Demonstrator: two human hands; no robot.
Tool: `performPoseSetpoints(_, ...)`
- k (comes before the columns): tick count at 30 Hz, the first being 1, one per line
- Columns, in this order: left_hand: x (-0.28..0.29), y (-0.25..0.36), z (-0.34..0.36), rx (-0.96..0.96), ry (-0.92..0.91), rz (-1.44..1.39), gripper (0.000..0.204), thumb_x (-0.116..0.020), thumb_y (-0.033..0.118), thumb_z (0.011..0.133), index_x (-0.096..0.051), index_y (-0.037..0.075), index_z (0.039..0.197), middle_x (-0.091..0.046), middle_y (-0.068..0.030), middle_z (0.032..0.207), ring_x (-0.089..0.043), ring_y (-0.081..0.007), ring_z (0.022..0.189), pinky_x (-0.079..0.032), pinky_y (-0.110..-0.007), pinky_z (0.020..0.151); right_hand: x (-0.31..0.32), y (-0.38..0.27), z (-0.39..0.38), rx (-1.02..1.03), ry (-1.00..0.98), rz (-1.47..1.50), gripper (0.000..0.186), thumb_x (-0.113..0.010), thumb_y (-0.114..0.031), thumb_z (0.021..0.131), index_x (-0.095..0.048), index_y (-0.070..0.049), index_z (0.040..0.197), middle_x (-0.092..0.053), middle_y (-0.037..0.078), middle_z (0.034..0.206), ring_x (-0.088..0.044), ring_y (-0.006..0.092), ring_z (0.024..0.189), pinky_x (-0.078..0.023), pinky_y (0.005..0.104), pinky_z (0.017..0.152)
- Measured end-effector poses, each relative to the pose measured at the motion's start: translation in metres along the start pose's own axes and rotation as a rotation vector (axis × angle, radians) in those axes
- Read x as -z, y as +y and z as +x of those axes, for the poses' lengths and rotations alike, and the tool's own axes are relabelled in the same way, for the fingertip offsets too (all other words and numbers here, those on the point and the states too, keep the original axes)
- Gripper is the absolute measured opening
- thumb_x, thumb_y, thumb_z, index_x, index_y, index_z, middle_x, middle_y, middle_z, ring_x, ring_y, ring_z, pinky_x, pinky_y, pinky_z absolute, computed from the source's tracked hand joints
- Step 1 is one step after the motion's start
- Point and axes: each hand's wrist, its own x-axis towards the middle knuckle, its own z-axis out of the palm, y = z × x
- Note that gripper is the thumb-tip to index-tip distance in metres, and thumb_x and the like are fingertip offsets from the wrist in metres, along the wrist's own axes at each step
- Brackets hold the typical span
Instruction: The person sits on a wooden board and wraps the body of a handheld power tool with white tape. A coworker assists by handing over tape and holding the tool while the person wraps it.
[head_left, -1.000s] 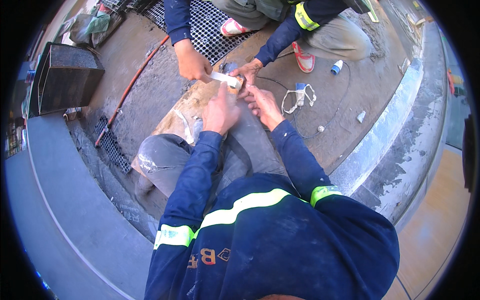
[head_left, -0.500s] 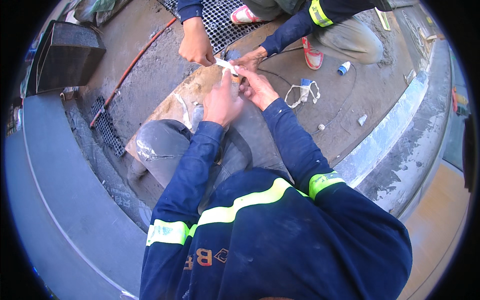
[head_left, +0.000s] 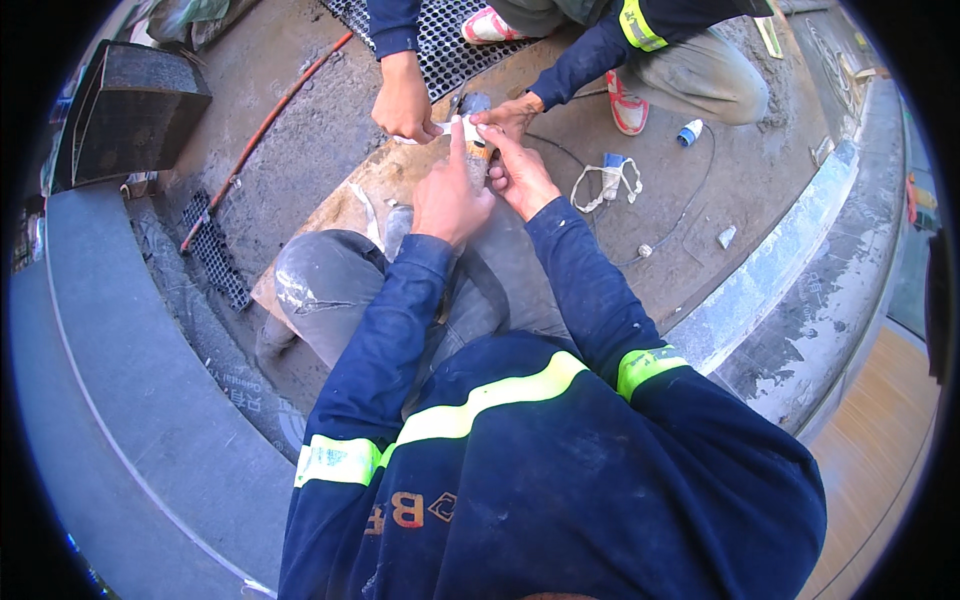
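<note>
Ahead of me is an orange and grey tool [head_left: 479,156] with a rounded grey metal head, its exact kind partly hidden by hands. A white strip [head_left: 466,128] lies across it just below the head. My left hand [head_left: 450,203] has its index finger stretched out, the tip against the strip; its other fingers are mostly hidden. On the tool's right side my right hand [head_left: 524,178] curls its fingers round the body, thumb near the strip. A co-worker's hand [head_left: 402,100] pinches the strip's left end, and their other hand [head_left: 508,116] rests at the right side of the head.
A worn board [head_left: 335,215] lies under my knee. To the right are a blue and white plug [head_left: 689,134], a white loop of cord [head_left: 634,188] and dark cables. Black perforated mats [head_left: 215,250], a red rod [head_left: 265,140] and stone edging [head_left: 760,275] surround the work spot.
The co-worker's left-side hand has moved slightly right and down, with the strip now running left across the tool. My left index finger has straightened upward. The grey metal head shows more clearly.
</note>
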Motion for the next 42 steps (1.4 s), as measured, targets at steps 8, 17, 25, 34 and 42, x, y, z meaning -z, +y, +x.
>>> performPoseSetpoints(8, 0.001, 0.005, 0.003, -0.004, -0.029, 0.108, 0.095, -0.077, 0.033, 0.075, -0.044, 0.004, 0.159, -0.075, -0.0314, 0.093, -0.075, -0.0472, 0.085, -0.061, -0.053, 0.08, 0.006, -0.003, 0.0, -0.036, 0.002, 0.03, 0.037, -0.09, -0.037, 0.087, -0.061, -0.014, 0.093, -0.045, -0.006, 0.072, -0.041, 0.0043, 0.055, -0.029, 0.0209, 0.045)
performPoseSetpoints(17, -0.009, 0.002, 0.002, 0.04, 0.013, 0.114, 0.098, -0.077, 0.034, 0.076, -0.039, 0.004, 0.162, -0.075, -0.0313, 0.098, -0.076, -0.0461, 0.086, -0.061, -0.054, 0.08, -0.006, 0.009, 0.007, 0.095, 0.067, -0.019, 0.04, -0.088, -0.04, 0.086, -0.066, -0.007, 0.091, -0.054, -0.002, 0.071, -0.045, 0.0069, 0.053, -0.035, 0.0245, 0.045)
performPoseSetpoints(25, 0.004, 0.012, -0.002, 0.063, -0.082, 0.172, 0.095, -0.076, 0.032, 0.083, -0.036, 0.002, 0.163, -0.072, -0.0301, 0.11, -0.075, -0.0455, 0.093, -0.06, -0.053, 0.081, 0.002, 0.012, 0.008, 0.07, 0.056, -0.014, 0.039, -0.086, -0.04, 0.089, -0.063, -0.008, 0.088, -0.051, -0.003, 0.069, -0.045, 0.0071, 0.052, -0.033, 0.0248, 0.045)
performPoseSetpoints(34, -0.007, 0.01, -0.001, 0.019, -0.047, 0.16, 0.094, -0.076, 0.03, 0.082, -0.036, -0.001, 0.161, -0.072, -0.0311, 0.109, -0.075, -0.046, 0.093, -0.06, -0.053, 0.081, 0.01, 0.012, 0.001, 0.07, 0.02, 0.064, 0.032, -0.086, -0.037, 0.091, -0.068, -0.012, 0.1, -0.051, -0.004, 0.073, -0.044, 0.0062, 0.053, -0.032, 0.0238, 0.047)
performPoseSetpoints(42, -0.017, 0.004, 0.003, 0.009, -0.001, 0.15, 0.1, -0.077, 0.035, 0.078, -0.036, 0.0, 0.162, -0.076, -0.0299, 0.103, -0.077, -0.0438, 0.09, -0.062, -0.051, 0.079, 0.015, 0.012, 0.007, 0.052, 0.003, 0.118, 0.038, -0.088, -0.039, 0.087, -0.064, -0.011, 0.092, -0.052, -0.003, 0.07, -0.045, 0.0076, 0.052, -0.033, 0.0261, 0.047)
